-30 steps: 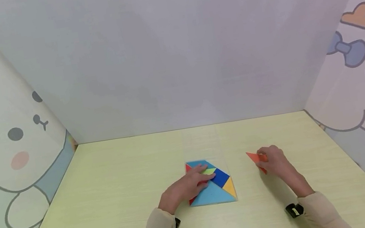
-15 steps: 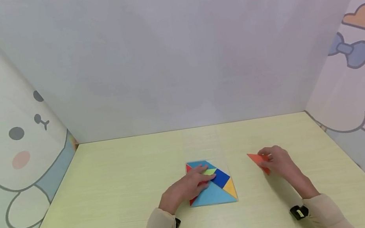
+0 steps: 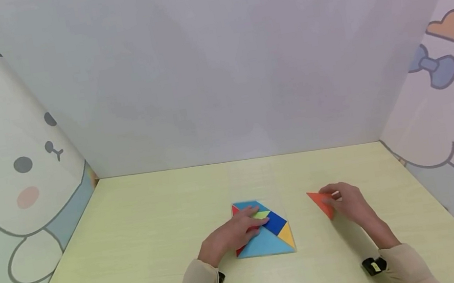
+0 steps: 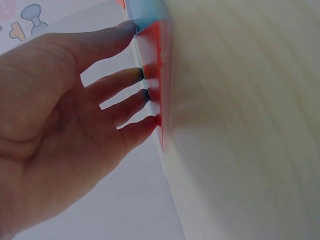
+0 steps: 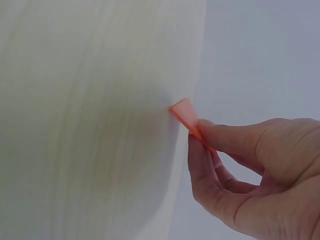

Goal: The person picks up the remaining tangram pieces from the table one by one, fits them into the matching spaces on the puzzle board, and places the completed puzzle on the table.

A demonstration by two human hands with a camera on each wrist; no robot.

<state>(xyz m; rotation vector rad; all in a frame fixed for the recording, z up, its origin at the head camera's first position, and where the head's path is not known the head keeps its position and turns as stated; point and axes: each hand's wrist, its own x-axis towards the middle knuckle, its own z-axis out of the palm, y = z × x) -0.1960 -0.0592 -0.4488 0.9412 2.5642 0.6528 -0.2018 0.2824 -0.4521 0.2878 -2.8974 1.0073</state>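
Observation:
Tangram pieces lie fitted together in a frame with a thin clear edge: a large light blue triangle (image 3: 265,244), a dark blue square (image 3: 275,223), a yellow triangle (image 3: 286,236), and red, green and blue parts. My left hand (image 3: 235,234) rests on them with fingers spread, hiding part of the red and green ones. In the left wrist view the fingertips (image 4: 140,73) touch the red surface (image 4: 150,60). To the right, my right hand (image 3: 348,201) pinches an orange tangram triangle (image 3: 322,203) between thumb and fingers, a corner pointing left. The right wrist view shows this triangle (image 5: 185,114) at the fingertips.
The pale wood-grain table (image 3: 140,214) runs back to a plain grey wall (image 3: 215,64). Panels with cartoon animals, one on the left (image 3: 31,202) and one on the right (image 3: 434,128), flank it. Black bands sit at both wrists.
My right hand has shifted slightly right, and the orange triangle has turned so more of its face shows. My left hand stays on the tangram pieces.

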